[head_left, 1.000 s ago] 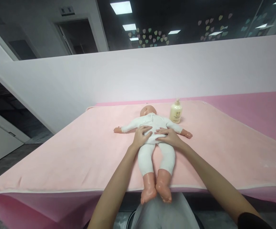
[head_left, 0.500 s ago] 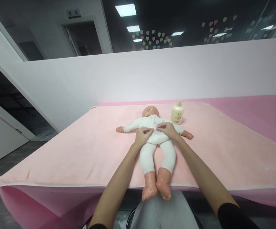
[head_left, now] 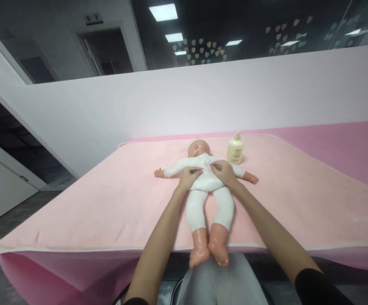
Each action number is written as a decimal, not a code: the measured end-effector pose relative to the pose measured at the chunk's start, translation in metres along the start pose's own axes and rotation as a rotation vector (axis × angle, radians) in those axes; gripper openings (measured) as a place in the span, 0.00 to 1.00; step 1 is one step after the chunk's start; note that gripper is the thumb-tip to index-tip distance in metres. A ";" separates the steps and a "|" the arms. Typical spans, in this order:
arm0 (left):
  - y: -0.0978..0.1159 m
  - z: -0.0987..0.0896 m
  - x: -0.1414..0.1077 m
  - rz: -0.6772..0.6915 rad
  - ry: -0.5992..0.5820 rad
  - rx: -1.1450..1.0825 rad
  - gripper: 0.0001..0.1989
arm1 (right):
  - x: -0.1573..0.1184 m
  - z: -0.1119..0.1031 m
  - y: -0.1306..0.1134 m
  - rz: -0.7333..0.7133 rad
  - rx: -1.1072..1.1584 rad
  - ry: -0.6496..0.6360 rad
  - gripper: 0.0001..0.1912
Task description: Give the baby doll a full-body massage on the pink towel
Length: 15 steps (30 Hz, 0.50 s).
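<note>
Doll (head_left: 206, 183): lying at the middle of the pale pink blanket (head_left: 107, 207), head at the far end, legs toward the near edge. It wears white clothing over torso, arms and legs; the head is bare, as are both feet, which project past the blanket's near edge. Its arms are spread, one to the left and one to the right.

Left hand (head_left: 187, 178): resting against the left side of the doll's torso, thumb and fingers drawn narrow. Right hand (head_left: 225, 171): at the right side of the torso, set slightly farther up, fingers bent and likewise narrow. The two hands are apart, with white fabric showing between them. Whether either one grips a fold of the fabric (the fingertips are too small to judge) I cannot tell.

Pump bottle (head_left: 235, 151): pale yellow, upright on the blanket, just beyond the doll's right-hand arm.

Surroundings: a darker pink cloth (head_left: 59, 275) hangs below the blanket at the near left. A white wall (head_left: 184, 103) stands at the far side, with dark glass (head_left: 250, 21) above it.
</note>
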<state>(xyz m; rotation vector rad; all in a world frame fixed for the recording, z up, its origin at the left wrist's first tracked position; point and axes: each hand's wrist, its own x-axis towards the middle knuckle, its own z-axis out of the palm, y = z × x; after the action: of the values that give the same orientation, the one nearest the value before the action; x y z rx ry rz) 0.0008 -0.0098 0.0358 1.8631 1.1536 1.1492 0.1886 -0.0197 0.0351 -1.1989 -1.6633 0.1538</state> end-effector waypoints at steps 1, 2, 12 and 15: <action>0.000 0.001 0.000 -0.001 0.016 -0.006 0.10 | 0.002 0.001 -0.002 -0.044 -0.029 0.047 0.10; -0.001 0.001 0.001 0.000 0.024 -0.015 0.09 | 0.005 0.002 -0.004 -0.065 -0.046 0.077 0.12; 0.016 0.002 -0.005 0.196 0.009 0.395 0.14 | 0.026 0.017 0.007 0.232 -0.199 -0.246 0.07; 0.023 -0.001 -0.002 0.230 0.146 0.467 0.20 | 0.024 0.020 0.006 0.233 -0.246 -0.194 0.06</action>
<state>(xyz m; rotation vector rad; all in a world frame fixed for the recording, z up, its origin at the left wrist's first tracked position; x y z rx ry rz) 0.0076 -0.0205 0.0553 2.3457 1.4093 1.2331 0.1777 0.0101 0.0376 -1.6070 -1.7415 0.2206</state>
